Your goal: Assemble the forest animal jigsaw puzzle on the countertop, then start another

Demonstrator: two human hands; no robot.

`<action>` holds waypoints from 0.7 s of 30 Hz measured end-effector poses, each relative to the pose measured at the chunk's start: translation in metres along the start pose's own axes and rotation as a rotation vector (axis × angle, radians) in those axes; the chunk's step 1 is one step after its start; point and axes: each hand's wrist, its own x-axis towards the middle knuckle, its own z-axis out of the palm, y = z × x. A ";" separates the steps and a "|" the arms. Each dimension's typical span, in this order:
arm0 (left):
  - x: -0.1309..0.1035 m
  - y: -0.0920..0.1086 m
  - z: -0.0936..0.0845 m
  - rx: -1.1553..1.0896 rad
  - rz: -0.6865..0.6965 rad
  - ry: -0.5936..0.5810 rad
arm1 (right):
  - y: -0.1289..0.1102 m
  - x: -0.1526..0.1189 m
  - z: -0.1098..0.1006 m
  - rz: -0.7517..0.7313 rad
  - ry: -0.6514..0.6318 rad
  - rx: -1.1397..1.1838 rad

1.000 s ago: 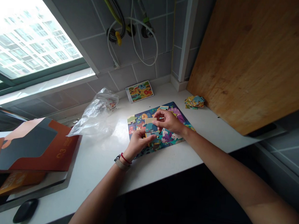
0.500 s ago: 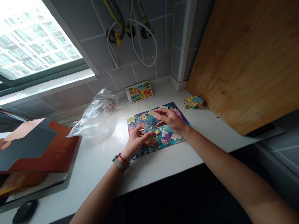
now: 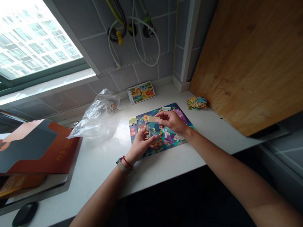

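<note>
Over a colourful puzzle board (image 3: pixel 170 142) with animal pictures, my two hands are close together. Between the thumb and fingers of my left hand (image 3: pixel 142 142) are blue jigsaw pieces (image 3: pixel 154 128), showing part of an elephant. My right hand (image 3: pixel 172 122) pinches a jigsaw piece with a beige upper part (image 3: pixel 153 119), right against the blue ones. Whether the pieces are interlocked cannot be made out. Loose pieces (image 3: pixel 166 108) lie on the board's far edge, and a green-yellow piece (image 3: pixel 133 121) is at its left corner.
A picture card (image 3: pixel 141 93) leans near the tiled wall. Further right, a pile of puzzle pieces (image 3: pixel 197 102) lies by a wooden panel (image 3: pixel 249 57). To the left are a clear plastic bag (image 3: pixel 95 114), an orange-grey box (image 3: pixel 37 147) and a black mouse (image 3: pixel 25 214).
My left hand has moved slightly right and up, bringing its blue pieces up to the piece in my right hand. My right hand has lowered its piece a little.
</note>
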 end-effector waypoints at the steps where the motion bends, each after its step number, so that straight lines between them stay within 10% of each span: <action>1: 0.000 0.000 0.000 -0.004 -0.003 -0.005 | 0.000 0.000 0.000 -0.005 -0.002 -0.003; 21: 0.003 -0.009 0.003 0.037 -0.007 0.035 | 0.001 -0.003 0.017 0.123 0.041 0.124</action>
